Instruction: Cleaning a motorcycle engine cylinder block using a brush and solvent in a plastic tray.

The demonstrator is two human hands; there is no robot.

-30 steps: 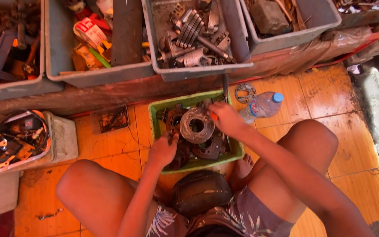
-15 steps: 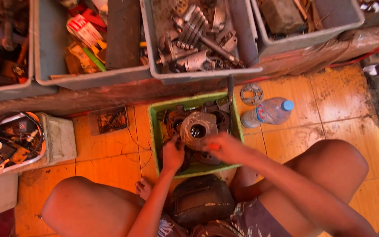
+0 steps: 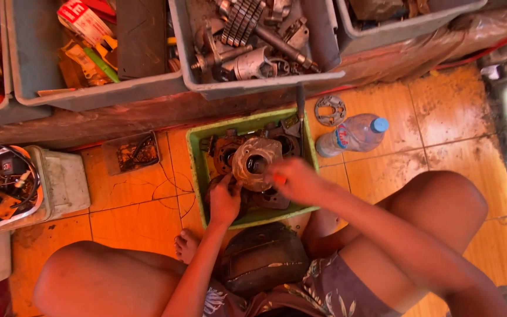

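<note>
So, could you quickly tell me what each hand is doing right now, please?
Left hand: closed on the lower edge of the round metal engine part.
Right hand: gripping the same part's right side.

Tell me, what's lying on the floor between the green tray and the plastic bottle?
In the head view, a dark rod stands along the green tray's right wall; between that and the plastic bottle there is only bare orange tile.
</note>
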